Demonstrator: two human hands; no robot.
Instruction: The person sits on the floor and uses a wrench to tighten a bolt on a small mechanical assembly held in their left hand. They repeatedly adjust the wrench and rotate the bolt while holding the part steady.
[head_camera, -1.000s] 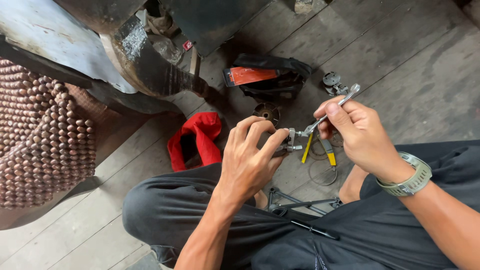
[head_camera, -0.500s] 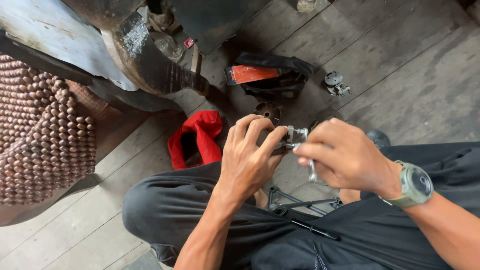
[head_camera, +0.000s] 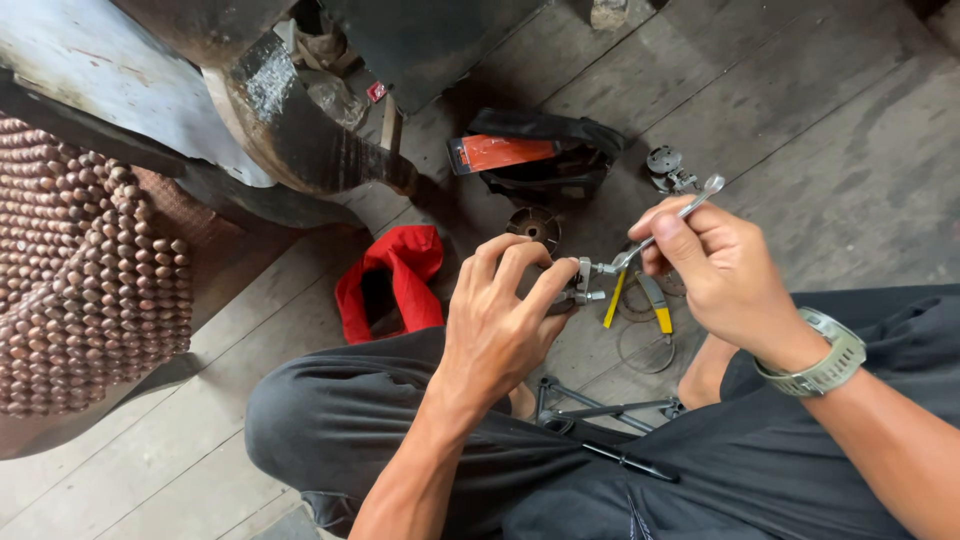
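Observation:
My left hand (head_camera: 505, 310) grips a small metal part (head_camera: 580, 283) with bolts sticking out of it, held above my crossed legs. My right hand (head_camera: 715, 270) holds a slim silver wrench (head_camera: 668, 222) whose lower end sits on the part's bolt; its upper end points up and to the right. A grey watch (head_camera: 825, 355) is on my right wrist. Below the hands, yellow-handled pliers (head_camera: 640, 300) lie on the wooden floor.
A red cloth (head_camera: 395, 280) lies left of my hand. A black pouch with an orange item (head_camera: 525, 155) sits farther off, with small metal parts (head_camera: 668, 168) beside it. A beaded seat cover (head_camera: 85, 270) fills the left. Metal rods (head_camera: 600, 410) rest by my legs.
My right hand swung the wrench down and over the part, then back up to the right. My left hand kept its grip on the part.

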